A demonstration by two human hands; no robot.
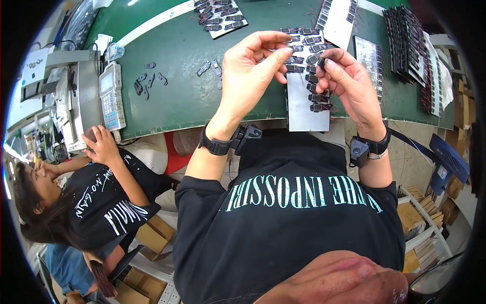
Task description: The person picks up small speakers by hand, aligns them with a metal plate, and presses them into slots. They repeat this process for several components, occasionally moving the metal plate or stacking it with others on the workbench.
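Observation:
My left hand (250, 68) is raised over the work table, its thumb and forefinger nearly together in a pinch. Whatever is between those fingertips, if anything, is too small to make out. Facing it, my right hand (352, 83) pinches a small black part (321, 63) between thumb and fingers. Below and between both hands lies a light metal plate (306, 119), which carries rows of small black rectangular modules (319, 107) with thin red wires. My fingers cover some of these modules.
Loose modules (139, 83) lie on the green table (177, 106) to the left. Another loaded plate (225, 29) is at the back, and stacked black strips (402, 45) stand at right. A co-worker's hand (101, 147) rests by a keypad machine (109, 99). A blue fan (448, 159) is at right.

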